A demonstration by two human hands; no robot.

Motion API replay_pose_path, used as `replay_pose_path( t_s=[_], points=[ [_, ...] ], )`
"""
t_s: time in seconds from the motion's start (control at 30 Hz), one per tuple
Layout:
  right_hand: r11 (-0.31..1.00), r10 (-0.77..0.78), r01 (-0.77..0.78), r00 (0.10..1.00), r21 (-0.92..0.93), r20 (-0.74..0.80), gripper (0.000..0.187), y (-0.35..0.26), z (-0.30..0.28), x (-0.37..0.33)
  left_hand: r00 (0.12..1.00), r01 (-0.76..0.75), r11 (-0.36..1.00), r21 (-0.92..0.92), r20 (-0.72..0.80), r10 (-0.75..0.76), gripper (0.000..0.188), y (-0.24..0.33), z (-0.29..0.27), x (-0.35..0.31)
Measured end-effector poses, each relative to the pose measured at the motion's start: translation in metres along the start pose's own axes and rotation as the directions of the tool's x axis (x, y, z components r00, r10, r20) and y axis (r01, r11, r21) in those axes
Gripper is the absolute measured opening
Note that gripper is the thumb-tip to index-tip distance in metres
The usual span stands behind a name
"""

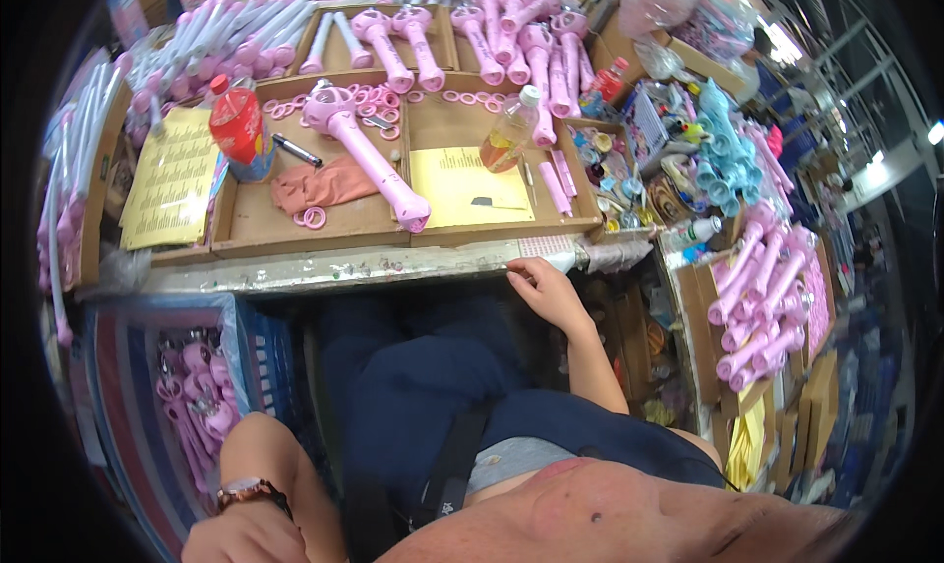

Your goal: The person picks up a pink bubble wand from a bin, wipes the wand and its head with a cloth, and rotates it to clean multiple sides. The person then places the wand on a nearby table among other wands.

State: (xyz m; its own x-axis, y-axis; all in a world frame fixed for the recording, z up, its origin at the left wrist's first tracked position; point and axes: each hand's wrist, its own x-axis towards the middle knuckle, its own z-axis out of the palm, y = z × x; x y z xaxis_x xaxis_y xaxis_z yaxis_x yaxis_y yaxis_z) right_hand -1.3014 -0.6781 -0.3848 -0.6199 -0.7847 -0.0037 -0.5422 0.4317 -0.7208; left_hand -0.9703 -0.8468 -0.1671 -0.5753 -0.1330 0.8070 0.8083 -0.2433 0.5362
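A pink wand (366,160) lies across the cardboard tray (315,238), seemingly whole; loose pink rings (372,96) beyond look unfitted. The right hand (548,293) curls loosely, apparently empty, by the table edge (374,276); near left, the left hand (246,537) has a grip I cannot tell.

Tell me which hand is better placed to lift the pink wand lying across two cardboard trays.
Right, probably: the right hand is by the table edge, nearer the pink wand; the left hand is farther back.
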Motion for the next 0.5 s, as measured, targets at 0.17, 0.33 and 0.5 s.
replay_pose_path(
  t_s=[0.17,0.33,0.5],
  points=[
    [0.981,0.116,-0.134,0.985,-0.138,-0.129,0.025,-0.023,-0.006,-0.02,0.919,-0.375,0.923,0.089,-0.095,0.383,0.005,0.005,-0.032,-0.017],
    [0.956,-0.137,0.065,0.961,-0.286,-0.24,0.022,-0.092,-0.035,-0.001,0.755,-0.593,0.763,0.257,-0.15,0.638,0.006,0.009,-0.043,-0.024],
    [0.748,-0.655,0.376,0.554,-0.547,-0.515,0.021,-0.178,-0.103,-0.018,0.54,-0.749,0.395,0.532,0.144,0.829,0.021,0.006,-0.065,-0.025]
  ],
)
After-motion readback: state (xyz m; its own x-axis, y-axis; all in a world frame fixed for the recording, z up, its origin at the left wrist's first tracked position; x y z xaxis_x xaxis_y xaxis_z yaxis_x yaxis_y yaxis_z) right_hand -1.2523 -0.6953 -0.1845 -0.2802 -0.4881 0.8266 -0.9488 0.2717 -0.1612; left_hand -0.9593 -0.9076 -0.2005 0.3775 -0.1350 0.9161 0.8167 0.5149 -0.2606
